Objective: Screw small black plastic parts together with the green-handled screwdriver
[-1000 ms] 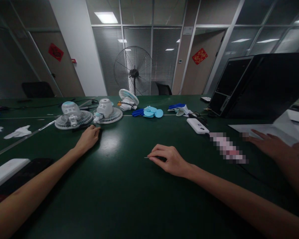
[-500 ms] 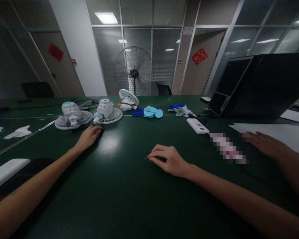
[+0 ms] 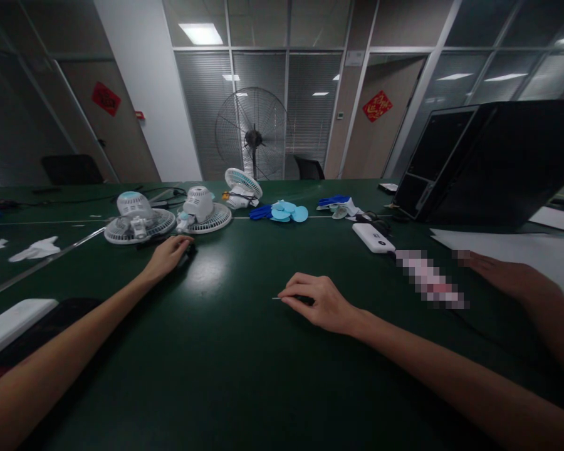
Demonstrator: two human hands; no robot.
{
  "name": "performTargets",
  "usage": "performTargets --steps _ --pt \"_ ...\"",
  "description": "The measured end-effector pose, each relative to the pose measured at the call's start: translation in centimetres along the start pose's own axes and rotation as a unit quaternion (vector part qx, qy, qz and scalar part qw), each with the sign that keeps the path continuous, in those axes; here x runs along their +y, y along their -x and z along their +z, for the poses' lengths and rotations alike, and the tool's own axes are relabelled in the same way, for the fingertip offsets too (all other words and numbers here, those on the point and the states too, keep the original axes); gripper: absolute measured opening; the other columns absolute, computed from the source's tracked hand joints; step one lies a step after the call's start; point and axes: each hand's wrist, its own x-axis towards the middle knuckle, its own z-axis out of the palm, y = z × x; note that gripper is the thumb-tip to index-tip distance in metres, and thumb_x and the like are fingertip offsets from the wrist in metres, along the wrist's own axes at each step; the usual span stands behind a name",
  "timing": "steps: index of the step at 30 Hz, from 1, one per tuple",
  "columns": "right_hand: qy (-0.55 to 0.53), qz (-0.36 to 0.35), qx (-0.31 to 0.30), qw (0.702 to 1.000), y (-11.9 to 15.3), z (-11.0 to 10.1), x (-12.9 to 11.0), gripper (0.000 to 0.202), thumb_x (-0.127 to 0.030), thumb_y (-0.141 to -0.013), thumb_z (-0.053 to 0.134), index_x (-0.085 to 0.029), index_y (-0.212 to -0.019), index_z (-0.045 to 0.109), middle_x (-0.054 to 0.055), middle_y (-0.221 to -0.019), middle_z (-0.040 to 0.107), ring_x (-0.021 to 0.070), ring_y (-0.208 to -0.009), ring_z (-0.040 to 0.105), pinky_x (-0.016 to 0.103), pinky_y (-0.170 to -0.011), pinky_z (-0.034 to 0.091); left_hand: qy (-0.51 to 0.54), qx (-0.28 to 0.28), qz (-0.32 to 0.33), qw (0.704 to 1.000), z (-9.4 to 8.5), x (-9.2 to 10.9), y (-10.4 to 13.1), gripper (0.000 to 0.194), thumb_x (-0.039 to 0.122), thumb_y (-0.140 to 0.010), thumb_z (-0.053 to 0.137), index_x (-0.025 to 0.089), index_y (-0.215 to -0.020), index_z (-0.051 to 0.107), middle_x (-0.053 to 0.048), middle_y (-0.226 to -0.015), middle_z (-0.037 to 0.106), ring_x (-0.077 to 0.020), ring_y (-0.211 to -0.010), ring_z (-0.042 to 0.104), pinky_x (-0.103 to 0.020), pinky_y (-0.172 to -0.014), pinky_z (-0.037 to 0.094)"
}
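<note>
My right hand [image 3: 320, 302] rests low over the green table [image 3: 244, 376], thumb and forefinger pinching a thin, short metallic pin [image 3: 276, 298] that points left. Farther left, my left hand [image 3: 169, 252] is curled on a small dark object [image 3: 189, 250], whose shape I cannot make out. Just beyond that hand lie two white fans, one [image 3: 138, 222] at the left and one [image 3: 204, 213] beside it, both face down.
Behind are a third small fan [image 3: 242, 188], blue discs [image 3: 289, 212] and gloves [image 3: 336, 205]. A white device [image 3: 373, 238] with a cable lies to the right. Another person's hand [image 3: 507, 275] rests near white sheets [image 3: 536, 250] and a black case [image 3: 498, 163].
My left hand has shifted slightly and more of the dark object shows beside its fingers. The other person's hand has moved a little. My right hand has stayed in place.
</note>
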Motion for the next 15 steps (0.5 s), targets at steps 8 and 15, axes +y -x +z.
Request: performTargets --steps 8,15 --pt "-0.004 0.003 -0.002 1.0 0.01 -0.12 -0.08 0.02 -0.024 -0.104 0.065 -0.02 -0.121 0.075 0.006 -0.112 0.072 0.0158 -0.091 0.07 0.029 -0.078 0.06 0.093 -0.026 -0.046 0.994 -0.8 -0.06 0.14 0.049 0.041 -0.081 0.061 0.02 -0.125 0.072 -0.011 -0.132 0.072 -0.0336 -0.116 0.069 -0.043 -0.102 0.053" --pt "-0.003 0.003 -0.001 1.0 -0.03 -0.07 0.01 0.02 -0.023 -0.104 0.066 -0.021 -0.122 0.075 0.005 -0.112 0.071 0.0156 -0.091 0.07 0.028 -0.078 0.06 0.093 -0.047 -0.021 0.994 -0.62 0.64 0.41 0.052 0.049 -0.079 0.068 0.02 -0.121 0.073 -0.012 -0.133 0.072 -0.0314 -0.106 0.072 -0.045 -0.101 0.054"
